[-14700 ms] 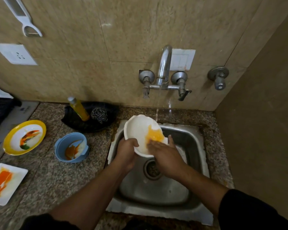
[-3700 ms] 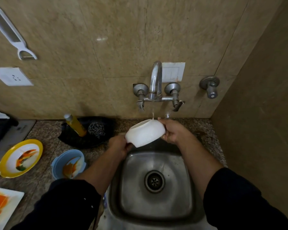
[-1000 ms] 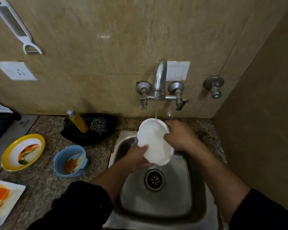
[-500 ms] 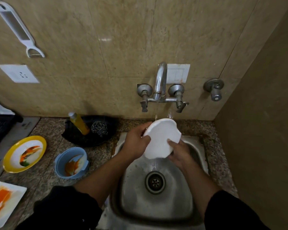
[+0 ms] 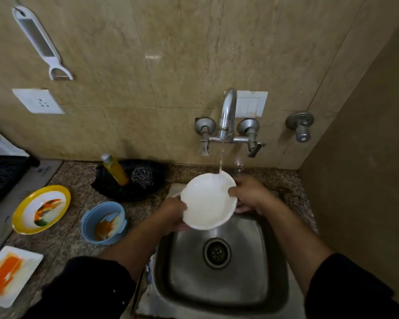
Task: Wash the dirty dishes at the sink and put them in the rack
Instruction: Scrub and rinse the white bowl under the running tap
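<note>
A white bowl (image 5: 209, 201) is held over the steel sink (image 5: 219, 293), its inside facing up and looking clean. Water from the tap (image 5: 227, 116) falls onto its far rim. My left hand (image 5: 172, 214) grips the bowl's left edge from below. My right hand (image 5: 249, 194) holds the right rim, thumb over the edge. On the counter to the left wait three stained dishes: a yellow-rimmed plate (image 5: 40, 209), a blue bowl (image 5: 104, 223) and a white square plate (image 5: 8, 273) with orange smears.
A black tray (image 5: 124, 191) behind the blue bowl holds a yellow soap bottle (image 5: 115, 169) and a steel scrubber (image 5: 142, 177). A dark rack edge (image 5: 2, 178) shows at far left. A side wall stands close on the right.
The bowl has turned from tilted on edge to inside-up under the stream. My left hand dropped to its lower left edge and my right hand moved up to the right rim.
</note>
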